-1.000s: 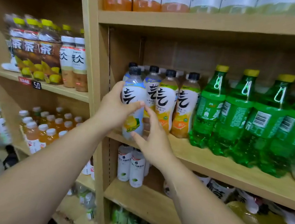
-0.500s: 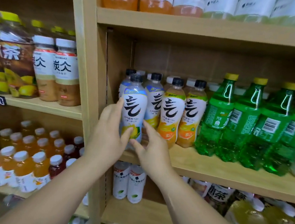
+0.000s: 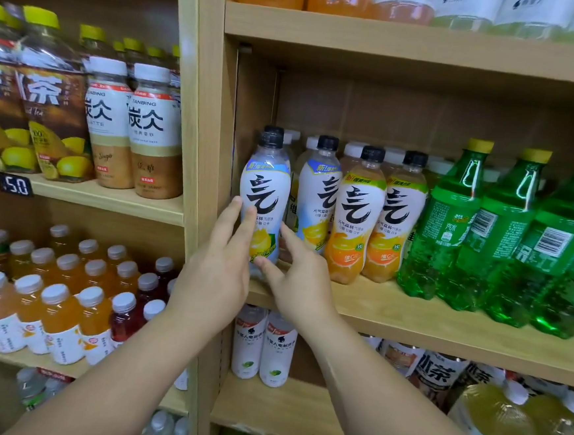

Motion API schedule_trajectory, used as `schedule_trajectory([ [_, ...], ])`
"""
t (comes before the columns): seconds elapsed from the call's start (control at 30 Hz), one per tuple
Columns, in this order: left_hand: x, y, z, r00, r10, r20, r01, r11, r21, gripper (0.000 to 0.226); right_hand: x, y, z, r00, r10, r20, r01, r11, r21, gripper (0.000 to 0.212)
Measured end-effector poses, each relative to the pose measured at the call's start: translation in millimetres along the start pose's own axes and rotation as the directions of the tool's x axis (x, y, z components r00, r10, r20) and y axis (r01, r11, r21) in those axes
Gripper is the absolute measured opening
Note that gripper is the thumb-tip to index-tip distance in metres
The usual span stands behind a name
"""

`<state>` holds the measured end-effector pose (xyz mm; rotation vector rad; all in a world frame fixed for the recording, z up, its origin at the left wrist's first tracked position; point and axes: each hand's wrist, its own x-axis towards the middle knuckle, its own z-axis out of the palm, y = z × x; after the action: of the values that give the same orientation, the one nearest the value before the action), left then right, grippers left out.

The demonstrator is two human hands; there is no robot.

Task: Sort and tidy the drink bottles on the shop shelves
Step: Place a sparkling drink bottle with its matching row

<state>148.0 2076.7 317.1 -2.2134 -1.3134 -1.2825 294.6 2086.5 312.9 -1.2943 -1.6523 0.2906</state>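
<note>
Two hands steadying one lemon bottle at the left end of the middle shelf.

Both the left hand (image 3: 214,266) and the right hand (image 3: 299,280) are spread with the fingers nearly straight and laid against either side of the lemon bottle (image 3: 266,195), pressing rather than clasping it. The bottle stands upright near the front edge of the shelf (image 3: 425,317), just beside the wooden post (image 3: 212,142) and next to a matching bottle (image 3: 318,199). With no real grip on it, an uneven push could probably tip the tall, narrow bottle off the front edge. It could equally knock over the neighbour and the orange bottles (image 3: 357,223) beyond. The hands hide the bottle's base, so I cannot tell whether it sits flat. The left thumb is out of sight, and the rows behind show only their caps.
</note>
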Motion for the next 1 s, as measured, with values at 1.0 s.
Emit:
schedule_trajectory([
  [1.0, -21.0, 89.6, 34.8, 0.987, 0.129, 0.094, -0.105, 0.969, -0.225, 0.046, -75.1, 57.5, -131.3, 0.998, -0.044, -0.045, 0.030, 0.965, -0.261, 0.019],
])
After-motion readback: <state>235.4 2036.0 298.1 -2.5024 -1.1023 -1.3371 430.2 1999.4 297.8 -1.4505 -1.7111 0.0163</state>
